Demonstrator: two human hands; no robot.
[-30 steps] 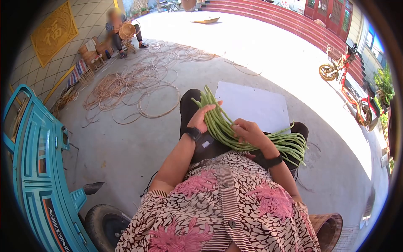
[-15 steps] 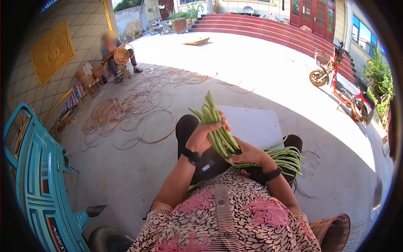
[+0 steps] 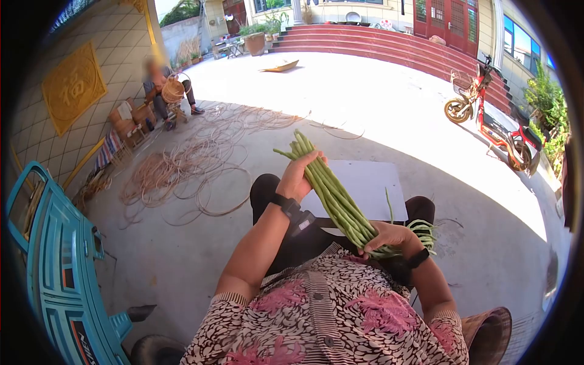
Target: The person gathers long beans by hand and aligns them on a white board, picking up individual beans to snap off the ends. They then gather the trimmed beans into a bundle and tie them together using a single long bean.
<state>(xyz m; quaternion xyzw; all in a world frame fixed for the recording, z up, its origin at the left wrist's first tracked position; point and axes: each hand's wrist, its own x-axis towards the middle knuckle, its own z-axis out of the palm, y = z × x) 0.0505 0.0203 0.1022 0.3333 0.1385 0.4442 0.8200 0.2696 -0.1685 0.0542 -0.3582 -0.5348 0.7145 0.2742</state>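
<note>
A bundle of long green beans (image 3: 338, 204) is held slantwise above my lap, its tips at the upper left. My left hand (image 3: 302, 173) is wrapped round the bundle close to those tips. Lower down and to the right, my right hand (image 3: 387, 238) grips the same beans, with the thumb over them. The loose ends (image 3: 421, 234) hang past my right wrist over my right knee. One thin bean sticks up beside my right hand. Behind the bundle lies a pale flat board (image 3: 365, 182), partly covered by the beans.
Coils of thin cane (image 3: 176, 170) spread over the floor ahead left. Beyond them a seated person (image 3: 161, 91) holds a basket (image 3: 173, 91). A turquoise vehicle (image 3: 58, 255) stands at left, a red scooter (image 3: 493, 131) at right. A woven basket (image 3: 490, 334) is beside me at lower right.
My right hand has slid down and right along the beans, away from my left hand. A longer, straighter stretch of the bundle now shows between the hands.
</note>
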